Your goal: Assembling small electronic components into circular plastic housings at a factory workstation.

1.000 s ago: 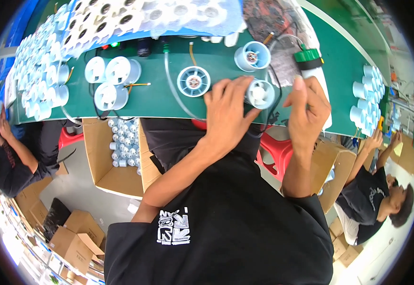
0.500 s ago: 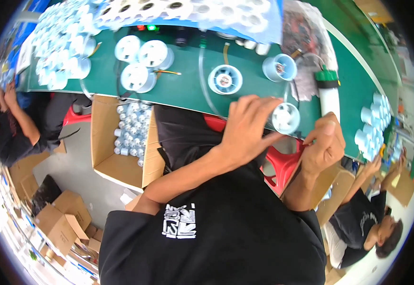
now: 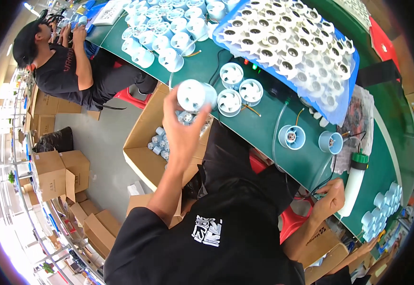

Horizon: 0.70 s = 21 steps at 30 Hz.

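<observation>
My left hand [image 3: 184, 135] grips a light blue cylindrical fan housing [image 3: 209, 95] with a white impeller inside. It holds the housing above an open cardboard box [image 3: 143, 164], near the table's front edge. Inside the box lie several small blue housings [image 3: 158, 142]. Three housings with white impellers [image 3: 229, 102] stand on the green table just right of the held one. My right hand [image 3: 331, 198] is closed at the table edge, beside dark cables and a white tube with a green cap [image 3: 353, 187]. Whatever its fingers pinch, if anything, is too small to make out.
Two blue housings without impellers [image 3: 292, 137] rest on the table [image 3: 259, 128]. Behind them, white impellers [image 3: 283, 42] cover a blue sheet. Many housings crowd the far left and more stand at the right. A person [image 3: 60, 66] sits at the left; another's arm shows lower right.
My left hand has carried the fan housing leftward, from beside my right hand to above the box. My right hand stays closed near the tube. The view has turned toward the left.
</observation>
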### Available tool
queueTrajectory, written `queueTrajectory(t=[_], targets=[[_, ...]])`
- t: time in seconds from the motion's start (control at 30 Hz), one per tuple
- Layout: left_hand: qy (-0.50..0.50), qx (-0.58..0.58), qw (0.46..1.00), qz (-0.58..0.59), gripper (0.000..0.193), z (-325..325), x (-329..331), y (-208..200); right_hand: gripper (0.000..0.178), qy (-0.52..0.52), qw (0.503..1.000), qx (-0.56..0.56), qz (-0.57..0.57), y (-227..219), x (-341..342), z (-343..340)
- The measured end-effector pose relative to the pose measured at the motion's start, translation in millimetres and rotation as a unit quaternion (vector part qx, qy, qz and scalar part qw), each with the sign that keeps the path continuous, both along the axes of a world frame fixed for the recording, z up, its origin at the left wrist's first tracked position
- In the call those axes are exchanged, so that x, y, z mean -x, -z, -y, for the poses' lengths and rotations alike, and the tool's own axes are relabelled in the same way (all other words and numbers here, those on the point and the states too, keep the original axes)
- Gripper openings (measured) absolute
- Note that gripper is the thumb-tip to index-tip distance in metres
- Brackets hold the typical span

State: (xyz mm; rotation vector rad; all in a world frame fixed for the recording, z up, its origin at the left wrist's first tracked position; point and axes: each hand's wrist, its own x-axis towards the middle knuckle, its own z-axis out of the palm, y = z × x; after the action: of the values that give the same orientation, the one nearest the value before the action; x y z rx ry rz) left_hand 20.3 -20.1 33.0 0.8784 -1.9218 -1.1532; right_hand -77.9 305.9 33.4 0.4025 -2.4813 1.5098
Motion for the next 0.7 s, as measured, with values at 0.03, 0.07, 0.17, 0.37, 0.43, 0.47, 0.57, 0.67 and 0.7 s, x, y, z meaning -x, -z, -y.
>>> queueTrajectory(t=[0.03,0.07,0.17,0.37,0.43,0.47,0.57,0.67,0.7], targets=[[-0.024,0.010,0.999,0.026,0.063,20.0,3.6,8.2,0.051,-0.006,1.000,-0.002,-0.008,-0.5,-0.5,4.1],[-0.038,0.044,0.997,0.044,0.064,35.1,11.6,12.2,0.051,-0.011,1.000,-0.005,-0.016,-1.4,-1.2,8.7],[-0.035,0.115,0.985,0.128,0.060,62.4,31.7,15.2,0.052,-0.030,0.999,-0.016,-0.026,-4.8,-3.6,19.6],[-0.027,0.209,0.968,0.133,0.063,74.5,37.2,26.2,0.054,-0.022,0.999,-0.030,-0.019,-6.7,-7.5,19.8],[-0.033,0.103,0.988,0.106,0.065,65.4,35.0,5.2,0.053,0.005,0.999,-0.045,-0.018,-6.3,-8.3,15.8],[-0.043,0.087,0.992,0.084,0.066,67.8,32.4,-2.6,0.053,0.015,0.999,-0.044,-0.011,-2.2,-8.9,12.5],[-0.103,0.095,0.989,0.050,0.064,110.0,23.8,-18.6,0.055,0.035,0.998,-0.049,-0.002,7.5,-12.7,2.0],[-0.151,0.190,0.970,-0.011,0.063,224.0,18.1,-23.1,0.057,0.037,0.998,-0.049,0.019,11.6,-15.8,-3.3],[-0.187,0.216,0.958,0.019,0.065,249.5,21.7,-34.2,0.055,0.022,0.998,-0.052,0.020,15.7,-16.7,-6.5]])
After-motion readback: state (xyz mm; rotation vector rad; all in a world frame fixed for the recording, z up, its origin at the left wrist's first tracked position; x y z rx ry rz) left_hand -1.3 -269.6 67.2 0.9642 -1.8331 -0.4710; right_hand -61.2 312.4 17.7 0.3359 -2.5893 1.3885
